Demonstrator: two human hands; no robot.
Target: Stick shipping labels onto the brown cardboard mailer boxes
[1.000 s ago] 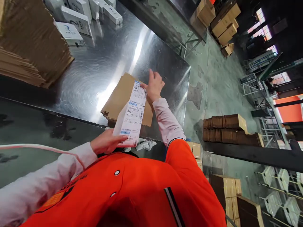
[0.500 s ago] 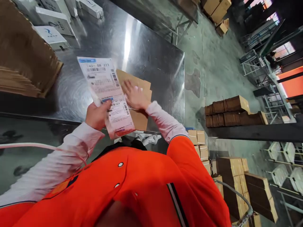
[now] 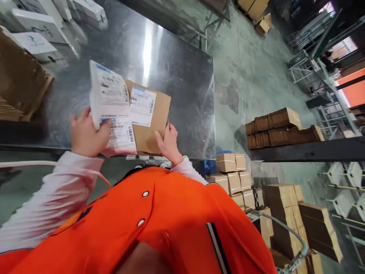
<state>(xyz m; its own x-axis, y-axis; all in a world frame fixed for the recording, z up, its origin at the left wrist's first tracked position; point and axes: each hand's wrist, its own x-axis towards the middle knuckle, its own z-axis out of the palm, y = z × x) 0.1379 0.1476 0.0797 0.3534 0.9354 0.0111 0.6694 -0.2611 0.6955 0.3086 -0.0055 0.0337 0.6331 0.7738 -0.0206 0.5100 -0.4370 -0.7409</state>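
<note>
You are pinching a white barcoded label strip [image 3: 110, 102] in your left hand [image 3: 88, 133], clenching its lower end, while your right hand [image 3: 168, 142] is pressing open-fingered against the near edge of a flat brown cardboard mailer [image 3: 149, 129]. The mailer is lying on the near side of the shiny stainless-steel tabletop [image 3: 182, 87], with a white printed label [image 3: 142, 105] sitting on its face and the strip overlapping its left side. Flattened brown cartons [image 3: 19, 83] are standing in a stack at far left, with white boxes [image 3: 37, 23] beyond them.
</note>
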